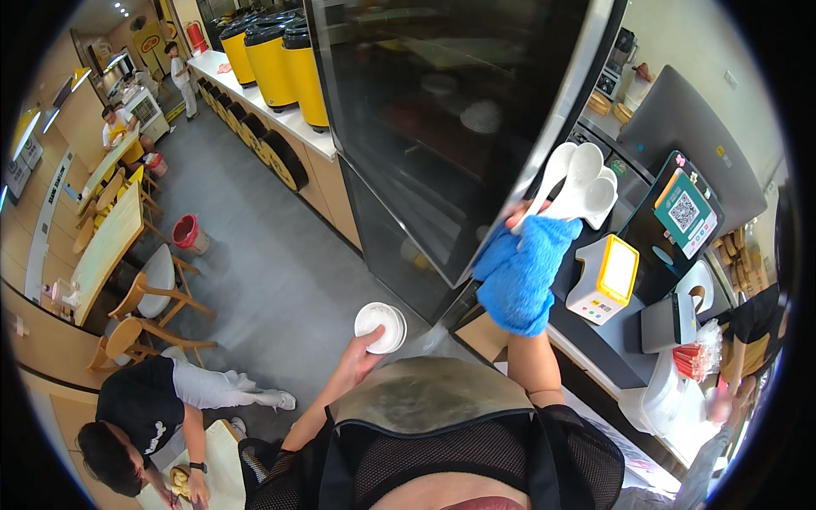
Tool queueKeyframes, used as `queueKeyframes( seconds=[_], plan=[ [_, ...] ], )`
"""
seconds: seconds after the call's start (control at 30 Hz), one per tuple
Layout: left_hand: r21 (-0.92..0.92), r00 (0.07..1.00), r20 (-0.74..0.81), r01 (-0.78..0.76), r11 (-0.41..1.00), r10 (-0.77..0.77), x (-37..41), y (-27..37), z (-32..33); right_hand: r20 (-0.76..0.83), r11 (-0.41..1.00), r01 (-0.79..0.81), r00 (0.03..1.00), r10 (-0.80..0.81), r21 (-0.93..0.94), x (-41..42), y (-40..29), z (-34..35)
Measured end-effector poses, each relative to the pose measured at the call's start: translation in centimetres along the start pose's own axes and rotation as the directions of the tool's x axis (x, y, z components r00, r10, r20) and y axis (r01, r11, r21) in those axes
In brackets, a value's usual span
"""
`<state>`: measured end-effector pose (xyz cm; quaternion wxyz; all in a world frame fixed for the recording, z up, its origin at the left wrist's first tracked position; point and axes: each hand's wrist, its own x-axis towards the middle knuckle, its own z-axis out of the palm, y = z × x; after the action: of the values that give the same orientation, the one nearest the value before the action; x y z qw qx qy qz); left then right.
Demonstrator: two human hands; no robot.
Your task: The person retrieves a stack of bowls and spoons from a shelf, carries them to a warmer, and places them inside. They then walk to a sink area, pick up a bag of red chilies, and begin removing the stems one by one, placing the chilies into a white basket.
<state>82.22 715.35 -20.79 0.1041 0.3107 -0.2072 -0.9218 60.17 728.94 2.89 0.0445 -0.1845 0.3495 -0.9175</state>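
Observation:
My left hand (362, 357) grips a short stack of small white dishes (380, 327), its thumb resting inside the top one. A bunch of white soup spoons (581, 169) is in my right hand (526, 210), bowls pointing up and away from me. A fluffy blue cloth (526, 274) covers most of that hand and the wrist. The spoons are held beside the edge of a tall dark glass-fronted cabinet (440, 127), above the dark counter. How the fingers lie under the cloth is hidden.
On the right counter (621, 350) stand a white and yellow payment device (602, 278) and a screen with a printed code (672, 217). Yellow barrels (271, 64) line another counter. A seated person (143, 408) is at the lower left, near wooden chairs (159, 287) and a red bin (190, 234).

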Motion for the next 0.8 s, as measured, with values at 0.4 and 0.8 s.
queueKeyframes(
  seconds=[0.4, 0.8],
  plan=[
    [0.192, 0.999, 0.010, 0.045, 0.980, -0.048, 0.1, -2.4, 2.1, 0.356, 0.776, -0.629, 0.718, 0.599, -0.038, -3.6, -0.8, -0.4],
    [0.258, 0.522, 0.208, -0.845, 0.468, 0.827, 12.5, 16.3, 24.7, 0.611, -0.371, 0.595, 0.787, 0.087, -0.713, 13.0, 10.1, -1.5]
  ],
)
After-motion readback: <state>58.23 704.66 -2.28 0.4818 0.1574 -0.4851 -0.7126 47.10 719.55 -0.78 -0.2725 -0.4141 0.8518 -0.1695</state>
